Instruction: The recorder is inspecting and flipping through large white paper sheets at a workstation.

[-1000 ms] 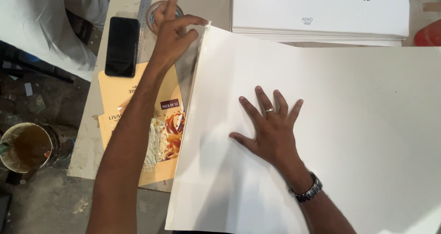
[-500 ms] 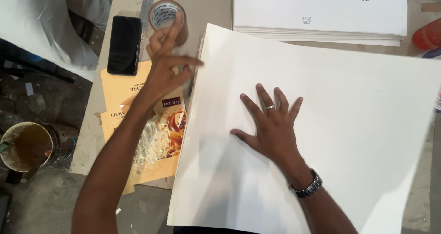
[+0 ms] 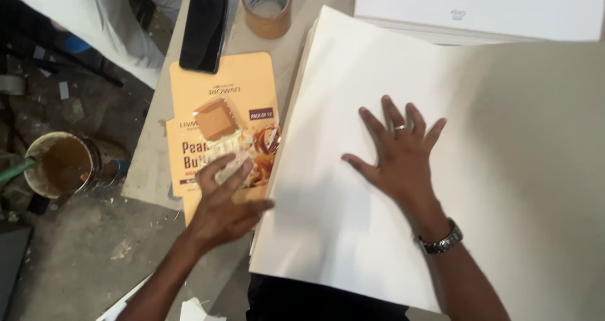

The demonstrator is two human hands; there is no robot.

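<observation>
Flat, right hand [image 3: 398,163] on white sheet [image 3: 504,138]

Both forearms bare, no sleeves visible. Right hand [image 3: 403,160], centre of frame: plain metal ring on one finger, metal link-band wristwatch at wrist. Left hand [image 3: 227,201], lower left: nothing worn, motion-blurred.

A littered grey floor [image 3: 69,258] beside a seemingly wooden worktable [image 3: 157,163].

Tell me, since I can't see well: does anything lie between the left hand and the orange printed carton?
Nothing visible does: the left hand already lies on the flat orange carton, beside the white sheets.
</observation>
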